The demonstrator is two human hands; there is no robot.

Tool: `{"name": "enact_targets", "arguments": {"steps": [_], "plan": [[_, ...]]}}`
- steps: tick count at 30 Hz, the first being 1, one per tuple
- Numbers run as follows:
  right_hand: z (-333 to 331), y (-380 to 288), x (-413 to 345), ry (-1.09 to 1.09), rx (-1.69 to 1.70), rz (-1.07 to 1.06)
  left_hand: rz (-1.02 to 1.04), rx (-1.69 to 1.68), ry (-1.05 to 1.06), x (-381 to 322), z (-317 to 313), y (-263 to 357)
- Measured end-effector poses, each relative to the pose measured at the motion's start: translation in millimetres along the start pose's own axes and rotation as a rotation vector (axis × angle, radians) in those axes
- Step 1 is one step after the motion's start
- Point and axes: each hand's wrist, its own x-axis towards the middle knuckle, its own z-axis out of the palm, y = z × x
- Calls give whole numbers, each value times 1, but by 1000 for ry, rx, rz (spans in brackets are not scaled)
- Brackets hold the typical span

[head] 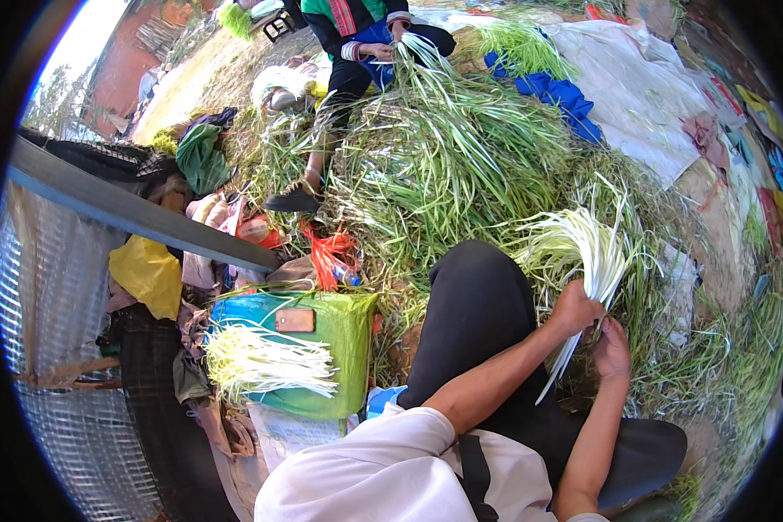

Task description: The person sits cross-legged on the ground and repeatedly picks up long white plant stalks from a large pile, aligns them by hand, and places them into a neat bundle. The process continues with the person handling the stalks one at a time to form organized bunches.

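My left hand (575, 307) is closed around a bunch of pale stalks (597, 251), apparently blanched chives. Their white and yellow-green blades fan out above the fist, while the white ends stick out below it. Just under that fist, my right hand (612, 349) has its fingertips drawn together against the bunch; whether they pinch a stalk is hidden. A large heap of green leafy stalks (457, 156) spreads across the ground in front of my bent knee. To my left, a second pale bunch (271, 362) lies on a package wrapped in green and blue plastic (349, 352).
A phone (295, 320) rests on the package, near red plastic strips (328, 254). Opposite me, a seated person (365, 52) holds long stalks. A grey beam (137, 202) crosses the left side. Blue cloth (554, 94) and a white sheet (626, 85) lie at upper right.
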Motion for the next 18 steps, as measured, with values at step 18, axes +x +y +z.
{"name": "enact_targets", "arguments": {"steps": [18], "plan": [[9,15,15,181,-313,-351,62,-190,146,8,4,-14]]}}
